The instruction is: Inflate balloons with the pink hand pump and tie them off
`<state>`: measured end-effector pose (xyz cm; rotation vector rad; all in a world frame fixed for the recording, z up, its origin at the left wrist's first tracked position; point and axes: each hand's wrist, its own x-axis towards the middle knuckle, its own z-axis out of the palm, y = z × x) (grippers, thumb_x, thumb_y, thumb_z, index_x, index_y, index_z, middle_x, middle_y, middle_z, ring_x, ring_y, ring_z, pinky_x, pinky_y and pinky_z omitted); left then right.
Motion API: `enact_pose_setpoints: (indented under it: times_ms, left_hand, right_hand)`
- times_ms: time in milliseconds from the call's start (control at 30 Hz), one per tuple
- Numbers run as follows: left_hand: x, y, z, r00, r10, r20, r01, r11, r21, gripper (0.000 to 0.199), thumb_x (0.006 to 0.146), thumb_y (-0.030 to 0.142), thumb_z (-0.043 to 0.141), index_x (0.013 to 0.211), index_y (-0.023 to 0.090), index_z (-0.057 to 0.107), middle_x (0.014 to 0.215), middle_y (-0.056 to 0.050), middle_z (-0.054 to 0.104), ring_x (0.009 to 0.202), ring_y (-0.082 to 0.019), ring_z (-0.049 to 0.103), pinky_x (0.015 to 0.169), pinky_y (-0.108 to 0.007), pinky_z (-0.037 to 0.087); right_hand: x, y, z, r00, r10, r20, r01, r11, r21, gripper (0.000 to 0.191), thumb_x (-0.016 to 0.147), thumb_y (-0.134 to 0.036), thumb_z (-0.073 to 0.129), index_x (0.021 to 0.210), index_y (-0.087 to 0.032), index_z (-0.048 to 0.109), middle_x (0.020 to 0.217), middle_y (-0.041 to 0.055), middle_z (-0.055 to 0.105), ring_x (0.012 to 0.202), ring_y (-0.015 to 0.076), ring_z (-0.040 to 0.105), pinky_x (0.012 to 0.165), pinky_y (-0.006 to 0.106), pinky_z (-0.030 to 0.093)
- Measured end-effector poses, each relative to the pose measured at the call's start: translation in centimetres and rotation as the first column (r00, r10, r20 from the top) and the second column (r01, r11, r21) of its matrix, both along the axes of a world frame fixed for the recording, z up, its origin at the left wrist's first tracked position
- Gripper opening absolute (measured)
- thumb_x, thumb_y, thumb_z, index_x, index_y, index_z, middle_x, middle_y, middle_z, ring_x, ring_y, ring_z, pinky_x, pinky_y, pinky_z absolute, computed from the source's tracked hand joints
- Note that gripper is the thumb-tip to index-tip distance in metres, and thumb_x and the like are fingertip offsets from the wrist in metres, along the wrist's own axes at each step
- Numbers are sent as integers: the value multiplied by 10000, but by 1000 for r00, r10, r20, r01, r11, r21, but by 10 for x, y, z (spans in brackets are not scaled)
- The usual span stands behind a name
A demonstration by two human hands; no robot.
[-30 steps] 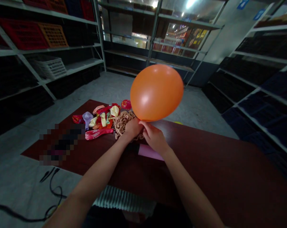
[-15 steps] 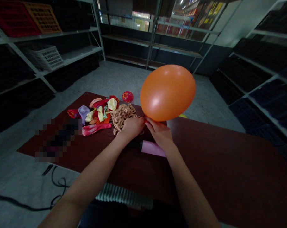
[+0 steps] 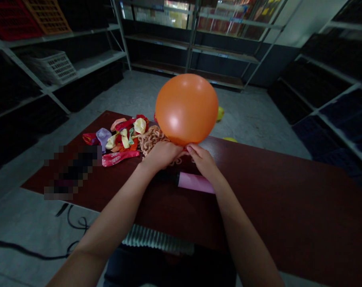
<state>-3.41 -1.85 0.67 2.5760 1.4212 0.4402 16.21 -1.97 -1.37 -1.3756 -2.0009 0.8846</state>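
Note:
An inflated orange balloon (image 3: 186,107) stands above the table, its neck end down at my fingers. My left hand (image 3: 167,153) is closed at the neck, seen from the back, so its fingertips are mostly hidden. Beside it my right hand (image 3: 201,157) pinches at the same spot with thumb and fingers. Just below the hands lies a pink hand pump (image 3: 195,182) with a black end. A heap of tan cord (image 3: 151,139) sits against my left hand, and several limp balloons (image 3: 124,137) in mixed colours lie left of it.
The dark red table (image 3: 273,191) extends to the right. A blurred-out dark object (image 3: 79,169) lies at its left. Yellow balloons (image 3: 220,114) are on the floor beyond. Shelving with a white crate (image 3: 59,67) stands left, and black cables (image 3: 28,250) run across the floor.
The orange balloon has swung left and now stands more upright over my hands, covering most of the small red balloon behind. Both hands stay together at its neck.

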Motion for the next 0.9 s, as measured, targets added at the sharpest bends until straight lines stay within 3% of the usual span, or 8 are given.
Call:
enact_pose_setpoints:
  times_ms: [133, 267, 567, 733, 900]
  left_hand:
    - [2, -6, 9, 981, -85, -174, 107, 987, 118, 347, 1145, 333, 473, 1096, 162, 772, 1001, -123, 770, 909, -270, 728, 788, -371, 536]
    - [-2, -9, 12, 984, -134, -118, 158, 962, 223, 315, 1138, 303, 487, 1045, 129, 733, 1023, -123, 739, 950, -268, 698, 847, -376, 532]
    - [-10, -11, 10, 984, -135, 116, 97, 954, 285, 273, 1129, 308, 494, 1145, 137, 707, 1101, -142, 737, 1041, -279, 694, 905, -380, 521]
    - [-18, -7, 8, 970, -51, 238, 25, 994, 110, 196, 1080, 320, 621, 1180, 160, 670, 1117, -101, 732, 1017, -247, 698, 885, -343, 515]
    - [-21, -4, -2, 998, -14, -63, 8, 995, -98, 175, 956, 306, 798, 1055, 172, 745, 1118, -105, 732, 1056, -304, 693, 885, -372, 503]
  right_hand:
    - [2, 3, -5, 971, -37, -234, 16, 996, -90, 197, 1012, -299, 558, 1056, -238, 740, 1048, 53, 789, 912, 202, 740, 731, 291, 598]
    - [4, 2, -6, 951, -25, -307, 7, 998, -57, 157, 965, -325, 617, 1002, -241, 745, 949, 31, 792, 826, 186, 723, 704, 287, 595]
    - [4, -7, 2, 989, -28, -148, 57, 978, 198, 186, 1001, -315, 642, 1019, -249, 815, 1052, 40, 834, 974, 214, 771, 947, 347, 571]
    - [12, 0, -8, 932, -196, -304, 249, 957, 146, 224, 1008, -402, 610, 1057, -267, 782, 1026, 38, 820, 949, 226, 780, 807, 357, 626]
    - [21, 9, -13, 877, -258, -405, 316, 945, 84, 246, 985, -468, 624, 1044, -273, 762, 1063, 41, 807, 975, 222, 765, 667, 307, 617]
